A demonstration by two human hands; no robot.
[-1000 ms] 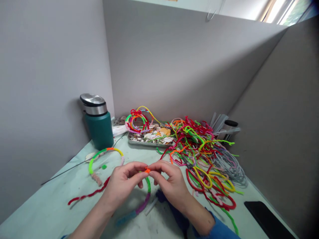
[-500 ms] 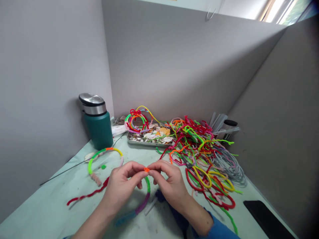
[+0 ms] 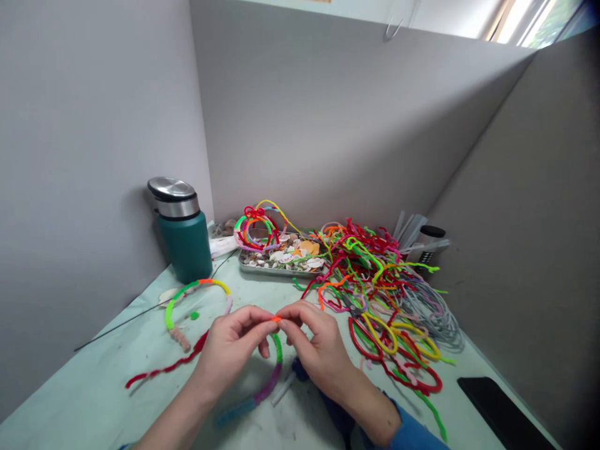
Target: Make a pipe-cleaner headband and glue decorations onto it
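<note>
A small orange piece of pipe cleaner (image 3: 276, 319) is pinched at the fingertips of both hands, over the middle of the table. My left hand (image 3: 229, 350) grips it from the left with thumb and index finger; my right hand (image 3: 317, 347) does the same from the right. Below them curves a hoop (image 3: 269, 386) wrapped in green, purple and blue pipe cleaner. Its upper part is hidden behind the hands, so I cannot tell whether the orange piece joins it. A red pipe cleaner (image 3: 162, 369) passes behind my left hand. Under my right forearm lies a partly hidden dark blue tool (image 3: 334, 412).
A multicoloured hoop (image 3: 175, 294) lies at left near a green bottle (image 3: 185, 247). Behind are a metal tray (image 3: 276, 270) of shells and a tangled pipe-cleaner heap (image 3: 365, 256) with scissors (image 3: 351, 306). A black flat object (image 3: 504, 409) lies right; grey partitions (image 3: 328, 125) enclose the table.
Both hands stay in nearly the same place, fingertips still on the orange piece, which shows slightly less between them. The rest of the table looks unchanged.
</note>
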